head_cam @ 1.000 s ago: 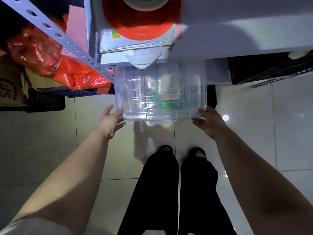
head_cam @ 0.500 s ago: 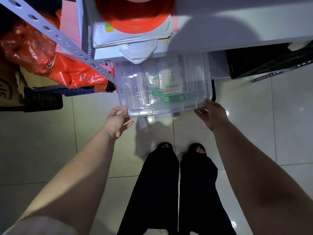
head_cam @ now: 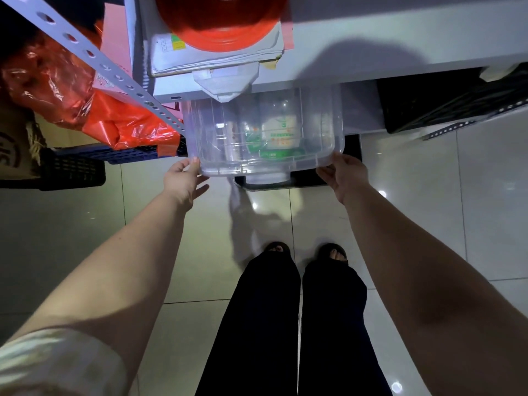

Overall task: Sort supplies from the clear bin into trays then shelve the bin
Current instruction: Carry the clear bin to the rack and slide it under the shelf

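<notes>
The clear bin [head_cam: 217,144] sits half under the white shelf board [head_cam: 400,52], its near wall facing me. Green and white packets [head_cam: 278,132] show through its plastic. My left hand [head_cam: 183,184] is at the bin's near left corner, thumb on the wall and fingers below the edge. At the near right corner, my right hand [head_cam: 345,175] curls its fingers under the rim. A black tray edge [head_cam: 308,178] shows just beneath the bin.
A red roll [head_cam: 220,21] lies on stacked papers on the shelf above. Red plastic bags [head_cam: 85,110] and a perforated metal upright [head_cam: 94,57] stand left, over a dark crate [head_cam: 71,170]. Another black crate [head_cam: 445,101] sits right. My feet [head_cam: 303,252] stand on tiled floor.
The bin has moved away from me, deeper under the white shelf. Both hands followed it, staying at its near corners.
</notes>
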A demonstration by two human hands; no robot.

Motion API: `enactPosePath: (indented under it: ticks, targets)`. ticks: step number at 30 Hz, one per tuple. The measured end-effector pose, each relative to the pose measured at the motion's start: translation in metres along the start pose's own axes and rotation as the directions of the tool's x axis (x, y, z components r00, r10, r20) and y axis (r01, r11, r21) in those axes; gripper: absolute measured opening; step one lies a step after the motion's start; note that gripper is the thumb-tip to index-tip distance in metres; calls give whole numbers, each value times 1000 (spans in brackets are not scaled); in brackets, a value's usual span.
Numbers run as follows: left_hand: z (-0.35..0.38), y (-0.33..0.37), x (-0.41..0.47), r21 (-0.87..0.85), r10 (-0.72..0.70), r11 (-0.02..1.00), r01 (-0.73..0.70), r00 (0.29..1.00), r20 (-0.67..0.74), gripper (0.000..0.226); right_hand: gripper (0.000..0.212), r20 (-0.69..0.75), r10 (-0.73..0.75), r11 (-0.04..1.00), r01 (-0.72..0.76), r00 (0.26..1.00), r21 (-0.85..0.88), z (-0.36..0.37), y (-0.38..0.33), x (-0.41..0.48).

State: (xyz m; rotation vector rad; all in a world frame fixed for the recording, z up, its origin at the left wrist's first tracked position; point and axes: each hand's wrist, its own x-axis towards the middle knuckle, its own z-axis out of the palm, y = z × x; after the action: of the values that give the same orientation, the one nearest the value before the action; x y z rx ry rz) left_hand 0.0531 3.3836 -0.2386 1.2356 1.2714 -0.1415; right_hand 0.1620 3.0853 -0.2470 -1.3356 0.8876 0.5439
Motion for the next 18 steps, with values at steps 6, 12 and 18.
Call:
enactPosePath:
  ticks: [6, 12, 18]
  targets:
    - [6, 7, 7, -81, -29, 996, 28, 1000, -9, 19, 23, 49, 47, 999, -47, 998, 13, 7, -5, 5]
    - [6, -17, -4, -307, -128, 938, 159, 985, 118, 16, 13, 198, 161, 961, -199, 967, 192, 4, 10, -8]
    - [11, -3, 8, -309, -121, 938, 156, 984, 130, 22, 20, 147, 93, 973, -121, 985, 198, 19, 0, 2]
